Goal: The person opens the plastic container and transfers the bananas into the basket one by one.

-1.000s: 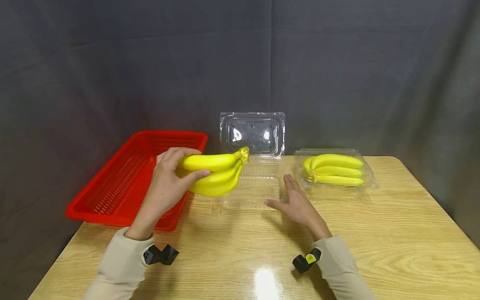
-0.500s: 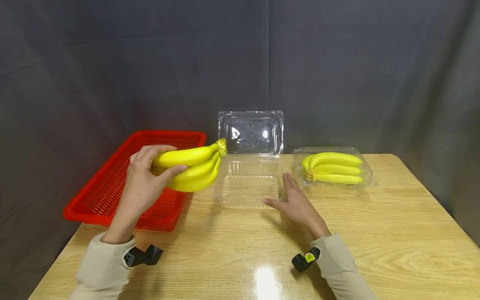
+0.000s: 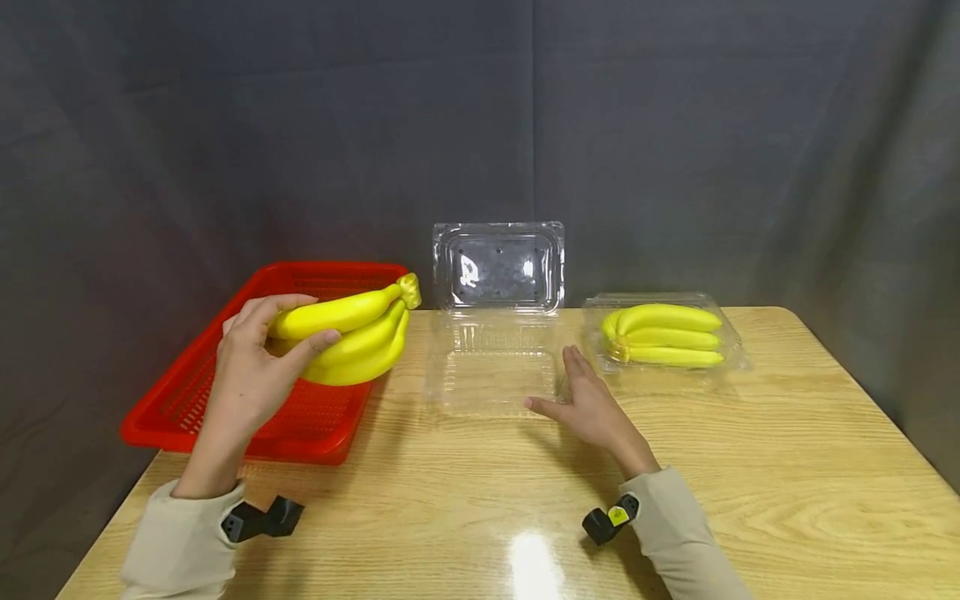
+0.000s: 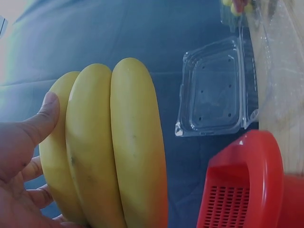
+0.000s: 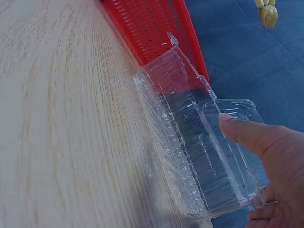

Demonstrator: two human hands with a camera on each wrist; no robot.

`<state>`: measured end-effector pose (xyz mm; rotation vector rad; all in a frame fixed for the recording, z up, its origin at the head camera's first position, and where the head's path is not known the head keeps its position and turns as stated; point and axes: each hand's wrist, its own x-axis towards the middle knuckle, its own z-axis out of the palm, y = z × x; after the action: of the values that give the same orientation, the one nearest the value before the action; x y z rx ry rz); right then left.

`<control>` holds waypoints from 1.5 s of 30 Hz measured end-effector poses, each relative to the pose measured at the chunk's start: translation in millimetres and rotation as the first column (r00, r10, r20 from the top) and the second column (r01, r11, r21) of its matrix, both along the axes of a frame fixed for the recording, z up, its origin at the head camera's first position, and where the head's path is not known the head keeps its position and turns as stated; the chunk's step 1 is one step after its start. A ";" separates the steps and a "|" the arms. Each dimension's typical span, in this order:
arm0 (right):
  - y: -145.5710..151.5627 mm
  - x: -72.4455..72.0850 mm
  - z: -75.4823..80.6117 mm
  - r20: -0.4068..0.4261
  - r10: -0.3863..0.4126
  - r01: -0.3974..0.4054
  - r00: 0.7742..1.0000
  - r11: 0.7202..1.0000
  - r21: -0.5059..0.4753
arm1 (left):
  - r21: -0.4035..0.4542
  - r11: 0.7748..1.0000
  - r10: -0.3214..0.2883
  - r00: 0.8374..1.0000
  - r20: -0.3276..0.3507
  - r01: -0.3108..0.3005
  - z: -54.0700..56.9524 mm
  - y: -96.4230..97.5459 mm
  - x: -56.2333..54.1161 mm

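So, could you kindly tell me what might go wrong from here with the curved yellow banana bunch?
The left hand grips the yellow banana bunch with its stem end unsupported, so it could tip or slip. The upright, clear plastic lid has neither hand on it, so a bump might fold it down.

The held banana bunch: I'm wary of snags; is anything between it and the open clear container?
Nothing visible. The left hand holds the banana bunch above the red basket; the open clear container has its lid raised at the back, and the right hand at its right side.
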<state>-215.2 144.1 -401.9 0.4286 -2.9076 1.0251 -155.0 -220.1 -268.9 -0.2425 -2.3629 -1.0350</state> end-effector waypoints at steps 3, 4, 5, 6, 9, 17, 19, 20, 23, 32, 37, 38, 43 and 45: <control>-0.1 0.7 0.2 -0.003 -0.005 0.005 1.000 1.000 -0.001 | 0.004 1.000 0.015 1.000 0.005 -0.015 -0.9 -3.0 0.6; -0.1 0.8 0.2 -0.003 -0.005 0.005 1.000 1.000 -0.003 | 0.004 1.000 0.020 1.000 0.009 -0.020 -0.9 -4.2 1.0; -0.2 1.1 0.3 -0.003 -0.005 0.005 1.000 1.000 -0.005 | 0.004 1.000 0.025 1.000 0.012 -0.025 -0.8 -5.4 1.4; -0.4 1.3 0.5 -0.002 -0.004 0.004 1.000 1.000 -0.007 | 0.007 1.000 0.030 0.999 0.019 -0.030 -0.7 -6.6 1.9; -0.6 1.9 0.6 0.006 -0.002 0.002 1.000 1.000 -0.011 | 0.008 0.999 0.046 0.998 0.030 -0.046 -0.4 -10.9 3.2; -0.2 2.2 0.9 0.007 -0.003 0.003 1.000 1.000 -0.003 | -0.004 0.998 0.067 0.997 0.045 -0.067 -3.1 -20.3 3.6; -0.1 2.3 1.1 0.007 -0.005 0.005 1.000 1.000 -0.002 | -0.006 0.997 0.077 0.995 0.057 -0.076 -4.5 -22.5 3.7; -0.1 2.4 1.1 0.007 -0.005 0.005 1.000 1.000 -0.001 | -0.005 0.997 0.081 0.995 0.063 -0.081 -5.0 -23.7 3.8; -0.2 2.6 1.2 0.007 -0.005 0.005 1.000 1.000 -0.003 | -0.005 0.995 0.099 0.992 0.080 -0.099 -6.4 -28.0 3.6; 0.2 4.3 1.1 0.011 -0.004 0.004 1.000 1.000 -0.010 | -0.007 0.992 0.130 0.985 0.113 -0.130 -11.0 -37.8 3.5; 0.6 4.6 0.7 0.011 -0.003 0.003 1.000 1.000 -0.011 | -0.009 0.990 0.142 0.982 0.124 -0.142 -14.6 -42.2 2.1; 0.5 4.5 0.7 0.011 -0.003 0.003 1.000 1.000 -0.014 | -0.012 0.990 0.144 0.982 0.125 -0.143 -15.2 -43.3 1.6; 0.5 3.8 0.8 0.009 -0.005 0.005 1.000 1.000 -0.018 | -0.026 0.988 0.153 0.978 0.139 -0.151 -17.8 -49.9 -0.7; 0.6 3.7 1.0 0.008 -0.005 0.005 1.000 1.000 -0.016 | -0.028 0.988 0.153 0.977 0.148 -0.151 -19.2 -52.8 -1.7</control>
<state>-211.5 144.7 -400.9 0.4173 -2.9033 1.0509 -156.8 -272.9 -288.1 0.0111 -2.4802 -0.9907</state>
